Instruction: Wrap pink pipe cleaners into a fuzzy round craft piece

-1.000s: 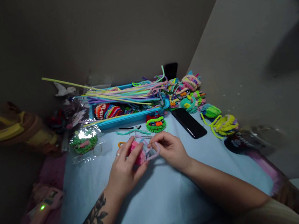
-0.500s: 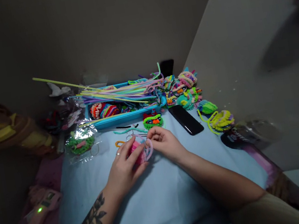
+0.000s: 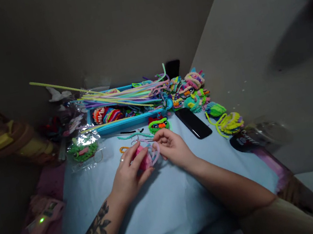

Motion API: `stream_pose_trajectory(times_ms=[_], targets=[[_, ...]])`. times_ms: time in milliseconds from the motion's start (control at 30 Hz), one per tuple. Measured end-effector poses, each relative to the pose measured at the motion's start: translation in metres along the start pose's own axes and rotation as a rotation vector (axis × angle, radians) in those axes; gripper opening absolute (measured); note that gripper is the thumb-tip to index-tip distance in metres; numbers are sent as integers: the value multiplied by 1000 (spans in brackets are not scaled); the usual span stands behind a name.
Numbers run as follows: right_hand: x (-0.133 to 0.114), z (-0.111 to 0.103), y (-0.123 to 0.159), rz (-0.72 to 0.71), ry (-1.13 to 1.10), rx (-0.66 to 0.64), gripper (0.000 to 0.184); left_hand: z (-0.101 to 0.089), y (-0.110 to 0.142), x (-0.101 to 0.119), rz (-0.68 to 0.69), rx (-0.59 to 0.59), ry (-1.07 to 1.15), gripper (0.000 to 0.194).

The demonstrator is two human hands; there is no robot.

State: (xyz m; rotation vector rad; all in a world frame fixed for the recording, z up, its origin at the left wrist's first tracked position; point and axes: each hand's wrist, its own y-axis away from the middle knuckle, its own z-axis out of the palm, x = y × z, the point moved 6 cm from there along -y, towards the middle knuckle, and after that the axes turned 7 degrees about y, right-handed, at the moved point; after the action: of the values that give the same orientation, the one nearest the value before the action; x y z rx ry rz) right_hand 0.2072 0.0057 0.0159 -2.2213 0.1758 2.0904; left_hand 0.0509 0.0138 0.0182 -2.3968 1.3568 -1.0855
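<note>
My left hand (image 3: 128, 174) is closed around a pink fuzzy pipe-cleaner piece (image 3: 145, 161), which is partly hidden by the fingers. A pale lilac pipe cleaner (image 3: 158, 154) loops out from its right side, with some light blue beside it. My right hand (image 3: 174, 148) pinches at this lilac loop, thumb and index finger together. Just beyond the hands lie scissors (image 3: 134, 140), a teal pipe cleaner (image 3: 127, 137) and an orange loop (image 3: 124, 149). A green pipe-cleaner figure with an orange beak and red top (image 3: 158, 125) sits behind my right hand.
At the back stands a blue tray (image 3: 116, 127) heaped with long pipe cleaners. Finished colourful figures (image 3: 192, 91) crowd its right side. A black phone (image 3: 195, 124) lies right of centre, a bagged green figure (image 3: 84, 151) at left, and a cup (image 3: 255, 139) at far right.
My right hand has shifted slightly away from the pink piece, and the lilac loop stands a little more upright. The whole view has moved slightly.
</note>
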Motion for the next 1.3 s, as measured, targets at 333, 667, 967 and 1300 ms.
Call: stream_pose_trajectory(times_ms=[333, 667, 967, 1300], targets=[[3, -2, -3, 48, 151, 1, 14, 5, 1, -1, 39, -34, -32, 60], [-5, 6, 4, -68, 422, -81, 4, 8, 0, -4, -2, -46, -19, 64], [-12, 7, 4, -292, 643, -95, 12, 8, 1, -12, -93, -63, 51, 61], [-4, 12, -1, -265, 561, -318, 12, 5, 1, -11, -114, -39, 76, 56]])
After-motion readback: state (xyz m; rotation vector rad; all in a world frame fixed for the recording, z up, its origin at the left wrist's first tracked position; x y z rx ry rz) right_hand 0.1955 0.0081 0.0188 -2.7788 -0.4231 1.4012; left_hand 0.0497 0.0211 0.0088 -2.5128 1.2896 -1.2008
